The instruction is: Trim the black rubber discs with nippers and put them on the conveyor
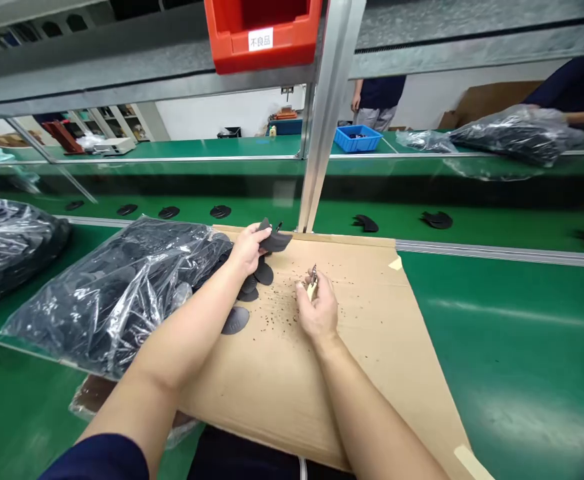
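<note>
My left hand (249,248) is closed on a curved black plastic part (276,241), raised over the back edge of a cardboard sheet (372,333). In my right hand (321,310) is a pair of small cutting pliers (313,283) with pale handles, jaws pointing away from me. The two hands are apart, and the pliers do not touch the part. Small dark scraps (277,313) lie scattered on the cardboard between and around the hands. Several flat black oval pieces (235,320) lie left of them, beside a clear plastic bag (122,287) filled with black parts.
Another filled bag (12,247) sits far left. Behind the cardboard, black parts (221,211) lie spaced along a green surface. A metal post (325,120) rises at the back edge, and a red bin (265,40) hangs overhead. Other people (379,100) are beyond, near a blue basket (358,139).
</note>
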Action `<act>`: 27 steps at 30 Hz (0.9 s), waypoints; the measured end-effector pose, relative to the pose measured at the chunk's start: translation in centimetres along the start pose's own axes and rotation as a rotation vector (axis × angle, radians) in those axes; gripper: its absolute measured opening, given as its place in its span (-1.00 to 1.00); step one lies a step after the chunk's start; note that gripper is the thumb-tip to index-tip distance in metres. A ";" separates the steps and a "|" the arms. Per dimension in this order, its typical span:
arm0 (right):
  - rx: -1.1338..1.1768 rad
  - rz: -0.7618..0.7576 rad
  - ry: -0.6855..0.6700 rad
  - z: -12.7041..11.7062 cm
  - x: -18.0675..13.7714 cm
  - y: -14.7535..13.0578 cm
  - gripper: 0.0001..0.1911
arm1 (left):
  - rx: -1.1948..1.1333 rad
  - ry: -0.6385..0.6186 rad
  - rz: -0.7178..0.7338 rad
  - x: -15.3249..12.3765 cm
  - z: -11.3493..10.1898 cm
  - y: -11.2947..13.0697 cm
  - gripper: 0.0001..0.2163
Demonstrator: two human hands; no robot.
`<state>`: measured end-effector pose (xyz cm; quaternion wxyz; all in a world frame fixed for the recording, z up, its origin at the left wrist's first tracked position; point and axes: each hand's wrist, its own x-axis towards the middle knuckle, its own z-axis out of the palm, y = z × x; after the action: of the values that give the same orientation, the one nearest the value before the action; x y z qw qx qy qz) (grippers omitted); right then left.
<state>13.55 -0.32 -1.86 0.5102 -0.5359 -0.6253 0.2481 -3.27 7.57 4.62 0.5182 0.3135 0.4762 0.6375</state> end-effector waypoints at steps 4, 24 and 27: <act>-0.061 -0.128 -0.114 0.1 -0.2 0.0 -0.65 | -0.212 0.071 0.006 -5.0 -3.5 -0.5 -0.72; -0.236 -0.053 -0.238 3.2 3.2 0.6 -0.77 | -0.082 0.175 0.040 -6.7 -6.4 -4.6 -0.60; 0.071 -0.054 -0.077 1.5 2.1 1.5 -0.82 | -0.129 0.021 -0.183 -7.6 -6.0 -4.1 -0.63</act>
<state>13.01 2.44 -2.87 0.5112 -0.4905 -0.6492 0.2768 -5.16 -1.34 -0.60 0.5884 0.2281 0.4662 0.6201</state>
